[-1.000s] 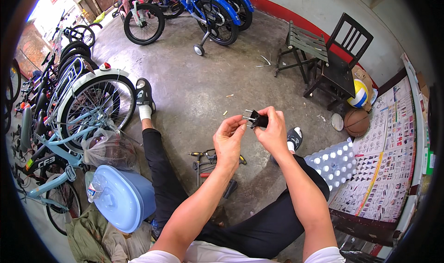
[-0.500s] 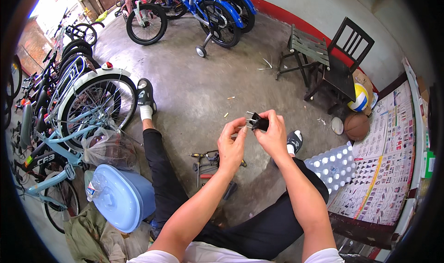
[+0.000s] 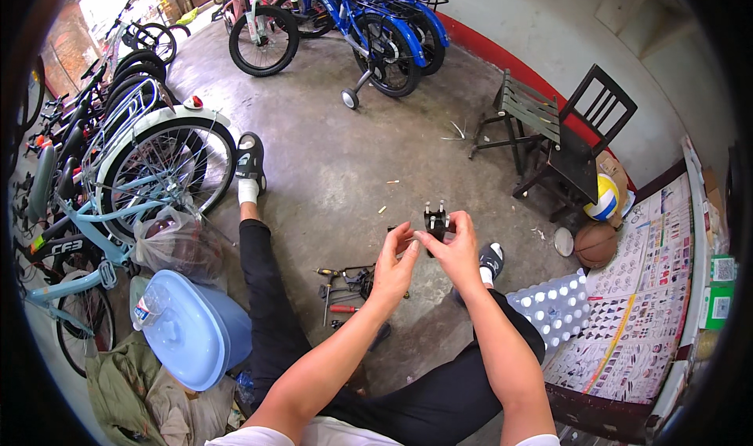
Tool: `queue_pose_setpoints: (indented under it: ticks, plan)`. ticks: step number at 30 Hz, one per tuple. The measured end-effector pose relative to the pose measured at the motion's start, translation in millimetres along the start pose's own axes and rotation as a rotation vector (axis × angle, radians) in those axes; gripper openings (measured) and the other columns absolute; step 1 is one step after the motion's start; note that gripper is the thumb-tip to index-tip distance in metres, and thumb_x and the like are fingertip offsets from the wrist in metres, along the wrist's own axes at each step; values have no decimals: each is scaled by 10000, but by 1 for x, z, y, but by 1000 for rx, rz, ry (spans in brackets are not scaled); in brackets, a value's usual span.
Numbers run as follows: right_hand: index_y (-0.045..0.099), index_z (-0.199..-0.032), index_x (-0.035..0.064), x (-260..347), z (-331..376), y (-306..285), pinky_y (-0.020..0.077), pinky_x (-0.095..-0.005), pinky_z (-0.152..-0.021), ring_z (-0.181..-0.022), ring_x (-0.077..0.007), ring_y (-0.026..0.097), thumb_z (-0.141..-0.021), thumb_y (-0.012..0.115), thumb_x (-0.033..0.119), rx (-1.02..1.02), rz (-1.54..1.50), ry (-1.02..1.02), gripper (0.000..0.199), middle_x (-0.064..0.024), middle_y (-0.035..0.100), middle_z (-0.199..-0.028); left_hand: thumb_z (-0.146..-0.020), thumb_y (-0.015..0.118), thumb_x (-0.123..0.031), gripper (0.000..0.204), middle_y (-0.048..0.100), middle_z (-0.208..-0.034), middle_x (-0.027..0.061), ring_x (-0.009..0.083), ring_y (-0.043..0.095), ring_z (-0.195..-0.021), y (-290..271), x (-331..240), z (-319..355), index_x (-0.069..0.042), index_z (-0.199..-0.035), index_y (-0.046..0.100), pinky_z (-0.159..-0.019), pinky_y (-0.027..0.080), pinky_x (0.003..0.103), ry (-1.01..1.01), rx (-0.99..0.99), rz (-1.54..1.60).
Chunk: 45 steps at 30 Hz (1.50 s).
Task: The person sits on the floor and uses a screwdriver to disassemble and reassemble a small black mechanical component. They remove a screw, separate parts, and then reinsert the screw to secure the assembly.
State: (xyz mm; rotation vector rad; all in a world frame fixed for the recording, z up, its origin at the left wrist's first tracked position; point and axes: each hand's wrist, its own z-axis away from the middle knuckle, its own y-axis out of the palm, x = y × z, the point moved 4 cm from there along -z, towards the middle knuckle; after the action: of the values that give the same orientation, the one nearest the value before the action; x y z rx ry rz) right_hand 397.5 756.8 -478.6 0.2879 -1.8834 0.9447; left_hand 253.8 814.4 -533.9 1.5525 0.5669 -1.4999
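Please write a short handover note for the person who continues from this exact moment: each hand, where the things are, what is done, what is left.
Right hand: holds the small black metal part by its lower end, two short posts pointing up.
Left hand: open beside it, fingertips close to the part; contact is unclear.
Hand tools: on the concrete floor between the legs.
Done: part lifted to chest height.
Left: cannot tell; nothing fitted to it is visible.

The right hand (image 3: 457, 246) covers the lower half of the small black metal part (image 3: 435, 222), whose details stay too small to tell.
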Motion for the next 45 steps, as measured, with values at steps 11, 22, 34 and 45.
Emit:
queue_pose_setpoints:
  ticks: [11, 22, 34, 45]
  plan:
    - [652, -1292, 23, 28, 10, 4, 524, -277, -816, -878, -112, 657, -1063, 683, 351, 529, -659, 467, 401, -45, 715, -974, -1065, 682, -222, 468, 664, -1069, 0, 81, 608, -880, -33, -36, 8, -64, -1478, 527, -741, 530, 263, -113, 152, -116]
    - [652, -1209, 41, 27, 20, -13, 541, -296, -792, -905, -105, 662, -1074, 640, 197, 681, -411, 177, 207, -16, 706, -1019, -984, 713, -281, 415, 712, -1049, 64, 144, 627, -937, -64, -58, 36, -47, -1320, 646, -848, 511, 326, -77, 180, -454]
    - [606, -1010, 51, 26, 12, -13, 458, -357, -652, -710, -156, 593, -1093, 585, 319, 550, -211, 75, 282, -24, 636, -769, -984, 709, -286, 317, 638, -839, -22, 75, 554, -774, -53, -55, 27, -53, -1199, 714, -699, 458, 285, -185, 169, -384]
    - [597, -1018, 47, 10, 9, -15, 458, -376, -673, -710, -195, 590, -1098, 560, 351, 627, -119, 34, 316, -56, 629, -768, -989, 709, -271, 318, 629, -863, -46, 70, 535, -785, -40, -59, 27, -23, -1188, 712, -699, 430, 265, -227, 163, -326]
